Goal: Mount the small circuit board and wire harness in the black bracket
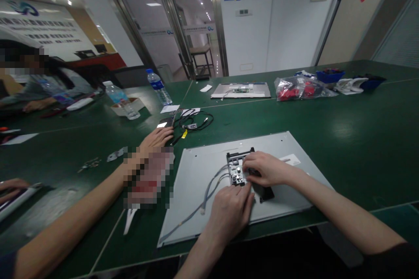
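Two hands [229, 209] touch one bracket [236, 171] trailing two cables [209, 185] over one panel [190, 183].

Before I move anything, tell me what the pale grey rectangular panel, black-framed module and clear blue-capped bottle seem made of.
The pale grey rectangular panel is probably coated sheet metal, satin: flat face, thin edges. The black-framed module looks like matte plastic around silvery parts, likely metal since they catch light. The clear blue-capped bottle is apparently glossy plastic, see-through with highlights.
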Action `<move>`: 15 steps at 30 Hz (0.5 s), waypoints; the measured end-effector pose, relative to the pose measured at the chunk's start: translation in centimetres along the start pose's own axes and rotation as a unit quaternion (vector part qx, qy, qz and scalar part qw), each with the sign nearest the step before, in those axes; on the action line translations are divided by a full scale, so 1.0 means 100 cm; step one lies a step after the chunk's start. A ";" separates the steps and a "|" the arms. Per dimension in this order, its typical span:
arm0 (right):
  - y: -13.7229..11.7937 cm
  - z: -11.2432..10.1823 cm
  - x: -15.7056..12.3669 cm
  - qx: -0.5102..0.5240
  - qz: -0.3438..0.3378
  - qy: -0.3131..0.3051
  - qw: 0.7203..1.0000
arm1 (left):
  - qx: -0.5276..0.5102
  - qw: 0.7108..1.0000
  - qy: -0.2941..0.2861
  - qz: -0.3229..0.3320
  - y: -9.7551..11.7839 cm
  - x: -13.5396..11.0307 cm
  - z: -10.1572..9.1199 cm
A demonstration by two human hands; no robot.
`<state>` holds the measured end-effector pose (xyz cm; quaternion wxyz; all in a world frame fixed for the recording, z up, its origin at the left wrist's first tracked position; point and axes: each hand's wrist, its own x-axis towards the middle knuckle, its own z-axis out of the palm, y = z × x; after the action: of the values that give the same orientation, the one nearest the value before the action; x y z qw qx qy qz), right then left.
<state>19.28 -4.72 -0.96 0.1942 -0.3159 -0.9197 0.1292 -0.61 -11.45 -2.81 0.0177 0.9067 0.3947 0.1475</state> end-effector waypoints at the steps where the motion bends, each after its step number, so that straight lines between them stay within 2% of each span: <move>1: 0.000 0.000 0.000 0.000 0.000 0.000 1.000 | 0.003 1.000 0.004 -0.004 0.000 0.000 0.000; 15: -0.001 -0.002 0.000 -0.001 -0.002 -0.001 1.000 | 0.020 1.000 0.004 -0.009 -0.001 -0.001 0.001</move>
<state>19.28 -4.81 -0.74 0.1930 -0.3140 -0.9207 0.1286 -0.70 -11.47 -2.99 -0.0005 0.9028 0.4056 0.1430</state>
